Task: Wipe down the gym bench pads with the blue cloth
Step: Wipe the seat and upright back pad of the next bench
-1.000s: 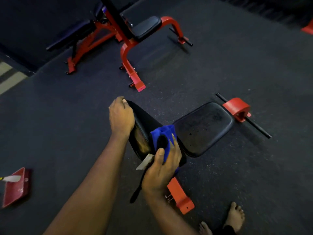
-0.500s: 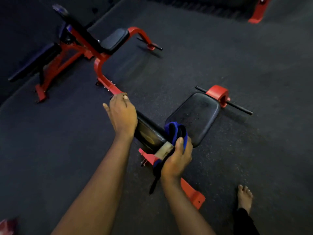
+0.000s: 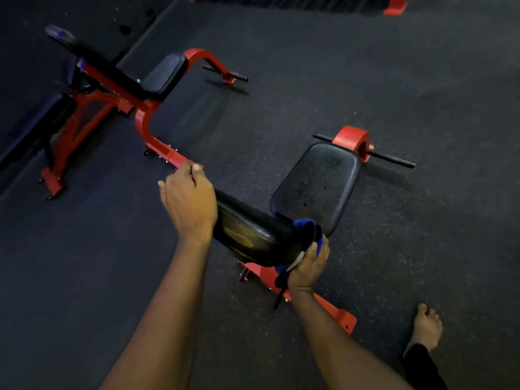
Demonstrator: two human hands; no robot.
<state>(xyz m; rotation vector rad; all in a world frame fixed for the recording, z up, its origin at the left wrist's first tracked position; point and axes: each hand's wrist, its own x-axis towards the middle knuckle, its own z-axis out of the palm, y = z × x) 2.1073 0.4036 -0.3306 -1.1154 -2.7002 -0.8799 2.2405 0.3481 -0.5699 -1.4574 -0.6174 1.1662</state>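
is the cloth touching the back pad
Touching. The head view shows the right hand pressing the cloth around the back pad's lower end, with no gap between them.

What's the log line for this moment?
stage: backrest pad wipe | left hand: grips pad's upper end | right hand: holds blue cloth at seat-side end

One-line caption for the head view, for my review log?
The right hand holds a blue cloth against the black padded backrest while the left hand grips its far end.
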